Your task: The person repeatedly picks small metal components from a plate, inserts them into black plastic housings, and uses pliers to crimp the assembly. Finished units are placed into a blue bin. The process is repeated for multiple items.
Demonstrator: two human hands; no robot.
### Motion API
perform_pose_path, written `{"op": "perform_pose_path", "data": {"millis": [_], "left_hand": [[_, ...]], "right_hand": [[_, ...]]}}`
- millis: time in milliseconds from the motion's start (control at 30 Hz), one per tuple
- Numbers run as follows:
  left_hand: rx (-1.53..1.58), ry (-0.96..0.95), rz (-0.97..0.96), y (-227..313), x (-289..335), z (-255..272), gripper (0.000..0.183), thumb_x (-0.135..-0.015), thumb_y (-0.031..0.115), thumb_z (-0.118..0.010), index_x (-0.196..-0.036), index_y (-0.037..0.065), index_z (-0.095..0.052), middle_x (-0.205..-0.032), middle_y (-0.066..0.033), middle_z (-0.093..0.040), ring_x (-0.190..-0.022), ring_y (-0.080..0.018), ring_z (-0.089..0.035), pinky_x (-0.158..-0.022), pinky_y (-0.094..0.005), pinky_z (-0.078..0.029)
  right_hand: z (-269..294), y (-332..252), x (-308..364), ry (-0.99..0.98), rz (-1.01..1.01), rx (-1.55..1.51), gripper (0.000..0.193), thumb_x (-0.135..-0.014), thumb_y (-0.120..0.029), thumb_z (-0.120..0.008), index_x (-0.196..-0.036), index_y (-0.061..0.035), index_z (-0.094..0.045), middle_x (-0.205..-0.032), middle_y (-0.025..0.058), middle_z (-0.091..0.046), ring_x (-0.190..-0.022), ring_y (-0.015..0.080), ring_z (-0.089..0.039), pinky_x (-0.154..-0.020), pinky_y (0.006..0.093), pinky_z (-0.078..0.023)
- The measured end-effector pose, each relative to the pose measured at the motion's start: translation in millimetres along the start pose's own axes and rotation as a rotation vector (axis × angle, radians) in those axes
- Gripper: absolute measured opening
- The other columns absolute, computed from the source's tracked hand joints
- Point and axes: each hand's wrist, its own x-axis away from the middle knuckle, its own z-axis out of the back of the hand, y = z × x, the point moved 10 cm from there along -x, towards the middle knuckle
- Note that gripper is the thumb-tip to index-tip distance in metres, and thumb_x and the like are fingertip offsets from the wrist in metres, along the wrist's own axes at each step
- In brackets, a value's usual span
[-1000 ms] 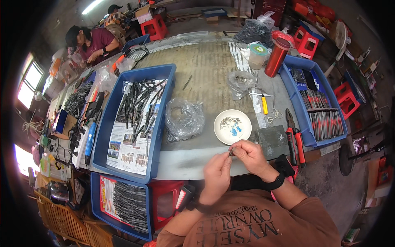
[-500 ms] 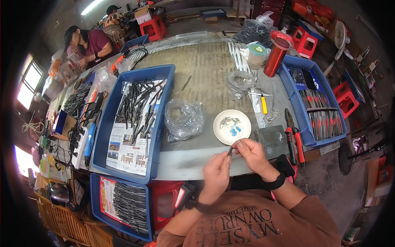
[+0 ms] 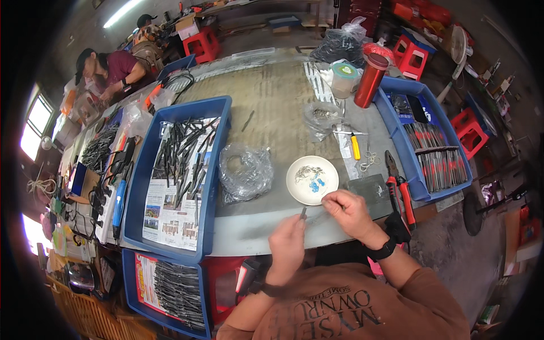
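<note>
My left hand (image 3: 287, 241) is closed on a short dark rod-like piece (image 3: 304, 213), whose tip sticks up past the fingers. At the lower right rim of a round cream dish (image 3: 294, 190), my right hand (image 3: 347, 209) is pinched, thumb against fingers. Whatever lies in that pinch is too small to tell. Small dark slivers (image 3: 309, 171) and several blue bits (image 3: 317, 183) lie in the dish. To the left of the dish sits a crumpled clear plastic bag (image 3: 245, 173). A dark flat block (image 3: 367, 191) rests right of my right hand.
Blue trays hold dark thin pieces at left (image 3: 222, 141) and below it (image 3: 129, 280); another blue tray (image 3: 412, 181) stands right. Red-handled pliers (image 3: 405, 201), a yellow-handled screwdriver (image 3: 355, 147), a red flask (image 3: 371, 82) and a lidded tub (image 3: 343, 85) lie about. A person (image 3: 120, 68) sits far left.
My hands have moved apart. The left has drawn down and left with the dark piece, while the right stays pinched by the dish. The view has shifted slightly.
</note>
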Motion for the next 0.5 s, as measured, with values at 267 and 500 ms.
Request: {"op": "perform_pose_path", "data": {"millis": [267,500], "left_hand": [[0.003,0.025,0.035,-38,-4,8,0.014,-0.089,0.009,-0.054,-0.095,-0.002,-0.06,-0.064,0.0035,-0.049,-0.05,-0.0029,-0.04,-0.044,-0.0178,-0.031],[0.027,0.034,0.035,-53,-5,9,0.014,-0.089,0.009,-0.054,-0.094,-0.002,-0.06,-0.063,0.0038,-0.048,-0.049,-0.0027,-0.039,-0.043,-0.0175,-0.03]], "right_hand": [[46,23,-40,0.012,-0.005,0.287,0.015,-0.08,-0.011,-0.056,-0.085,0.0019,-0.061,-0.079,0.0171,-0.06,-0.074,0.0332,-0.059,-0.065,0.0371,-0.046],[10,30,-67,-0.169,0.21,0.442,0.011,-0.079,-0.009,-0.057,-0.081,0.0013,-0.06,-0.076,0.0156,-0.059,-0.072,0.0316,-0.058,-0.065,0.0375,-0.046]]}}
